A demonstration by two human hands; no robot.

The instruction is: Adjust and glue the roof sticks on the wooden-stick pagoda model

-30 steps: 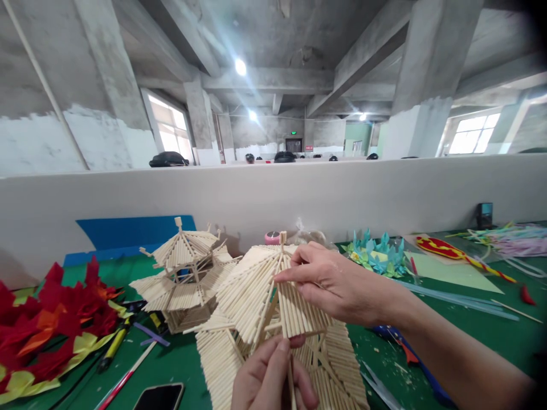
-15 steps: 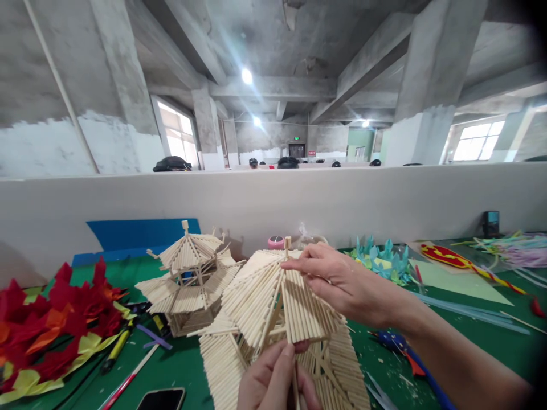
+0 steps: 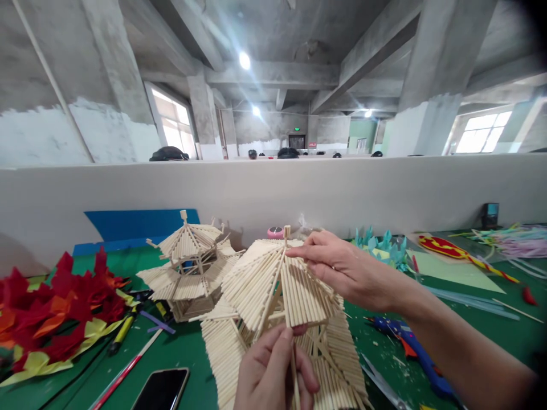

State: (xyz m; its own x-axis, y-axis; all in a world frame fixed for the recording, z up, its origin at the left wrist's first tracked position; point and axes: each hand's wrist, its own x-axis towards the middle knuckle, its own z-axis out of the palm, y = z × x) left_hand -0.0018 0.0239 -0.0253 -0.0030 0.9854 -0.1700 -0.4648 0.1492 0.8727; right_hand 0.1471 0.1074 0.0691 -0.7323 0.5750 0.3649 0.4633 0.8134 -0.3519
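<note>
— Wooden sticks make up the big pagoda model at the centre of the green table, do they not? Where is it placed against the hands?

— It is found right in front, between both hands. The right hand is laid over the upper roof from the right side, its fingertips pinched together on the roof sticks just beside the small post at the peak. The left hand is seen at the bottom edge, fingers closed around a single thin stick that is held upright under the eave of the upper roof.

— Is that stick joined to the model?

— That cannot be told; its top end is hidden behind the roof edge.

— What else is set on the table?

— A smaller pagoda of the same sticks is stood just behind and to the left of the big one, close but not clearly touching. Red and yellow paper flowers are piled at the far left. A dark phone is lain face up near the bottom edge, with a red pencil beside it. Teal paper flowers are seen behind the right hand, and a blue glue gun is lain under the right forearm. A blue sheet is leaned against the pale partition wall at the back.
</note>
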